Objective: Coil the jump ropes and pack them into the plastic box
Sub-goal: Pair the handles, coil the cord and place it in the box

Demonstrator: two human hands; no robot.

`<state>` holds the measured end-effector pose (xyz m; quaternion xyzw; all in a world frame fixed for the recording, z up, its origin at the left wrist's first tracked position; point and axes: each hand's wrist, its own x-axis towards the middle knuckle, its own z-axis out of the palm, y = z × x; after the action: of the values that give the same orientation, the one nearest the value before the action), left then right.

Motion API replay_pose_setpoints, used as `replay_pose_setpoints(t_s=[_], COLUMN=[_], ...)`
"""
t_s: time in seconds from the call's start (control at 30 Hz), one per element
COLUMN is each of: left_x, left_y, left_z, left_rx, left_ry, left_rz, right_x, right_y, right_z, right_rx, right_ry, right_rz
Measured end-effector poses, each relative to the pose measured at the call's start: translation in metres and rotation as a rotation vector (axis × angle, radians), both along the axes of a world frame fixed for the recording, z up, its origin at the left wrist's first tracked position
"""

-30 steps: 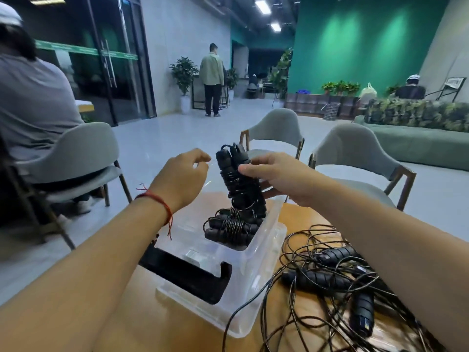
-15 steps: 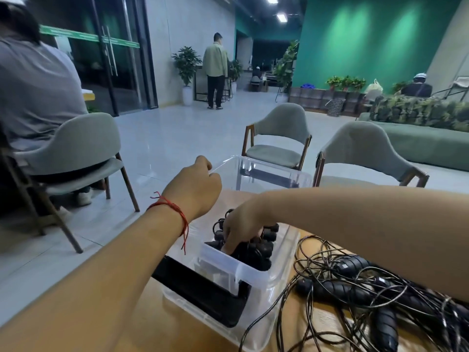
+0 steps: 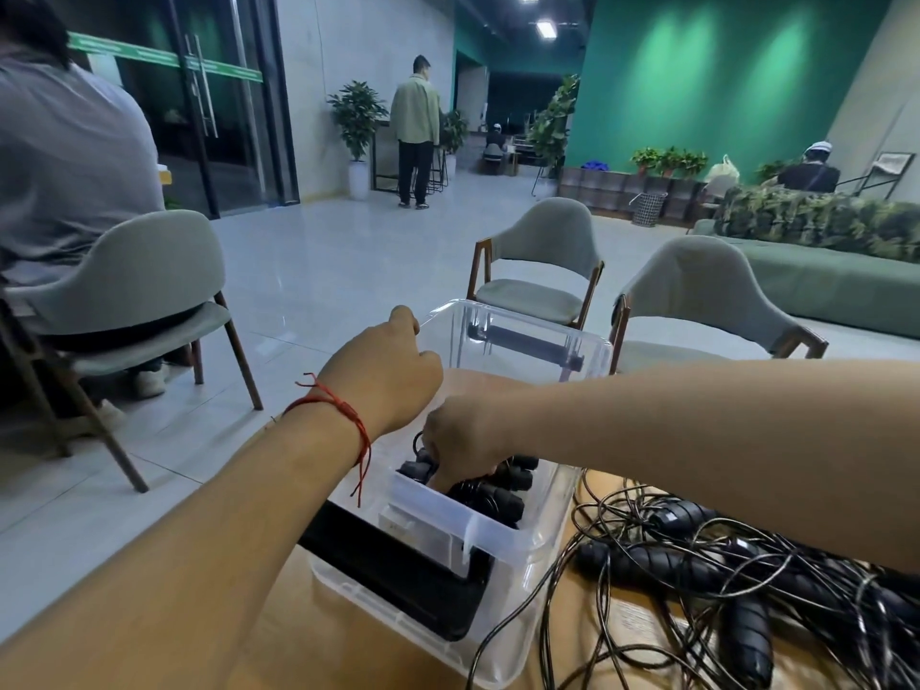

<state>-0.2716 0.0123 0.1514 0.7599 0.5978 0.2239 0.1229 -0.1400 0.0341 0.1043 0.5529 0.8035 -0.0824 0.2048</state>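
The right hand is down inside the plastic box, fingers curled around a coiled jump rope that lies at the near end of the box. The fingertips are hidden under the hand. The left hand is curled on the left rim of the box and seems to hold it steady.

To finish this step well, I think the bundle should be pressed flat against the bottom and let go only when its turns do not spring up. The far half of the box is empty, so later coils can go there.

The loose jump ropes lie in a tangle on the worktop, just right of the box, and one cord touches its near right corner. A hand coming out may catch it, so lifting straight up is safer. The left side of the box stands close to the worktop edge, with floor beyond it. Room is free above the box. The chairs stand well behind it.
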Motion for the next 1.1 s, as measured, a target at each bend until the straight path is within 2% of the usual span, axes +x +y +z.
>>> replay_pose_setpoints(t_s=[0.07,0.1,0.23,0.7,0.93,1.1], left_x=[-0.001,-0.001,-0.001,-0.003,-0.002,-0.001], left_y=[0.000,0.000,0.000,0.002,0.003,0.005], left_z=[0.000,0.000,-0.002,-0.005,-0.007,-0.007], left_rx=[-0.001,0.000,0.009,0.032,0.041,0.031], left_ry=[-0.003,-0.003,0.009,0.015,0.029,0.028], left_rz=[0.000,-0.001,-0.005,-0.009,-0.012,-0.017], right_x=[0.001,0.002,0.002,0.006,0.004,-0.001], right_y=[-0.002,-0.003,-0.010,-0.013,-0.004,0.006], right_z=[0.004,0.007,0.010,0.021,0.017,0.001], right_rx=[0.162,0.177,-0.046,0.090,-0.039,-0.038], right_ry=[-0.014,-0.022,0.048,0.048,-0.030,-0.104], right_rz=[0.093,0.102,-0.086,-0.012,0.027,0.088])
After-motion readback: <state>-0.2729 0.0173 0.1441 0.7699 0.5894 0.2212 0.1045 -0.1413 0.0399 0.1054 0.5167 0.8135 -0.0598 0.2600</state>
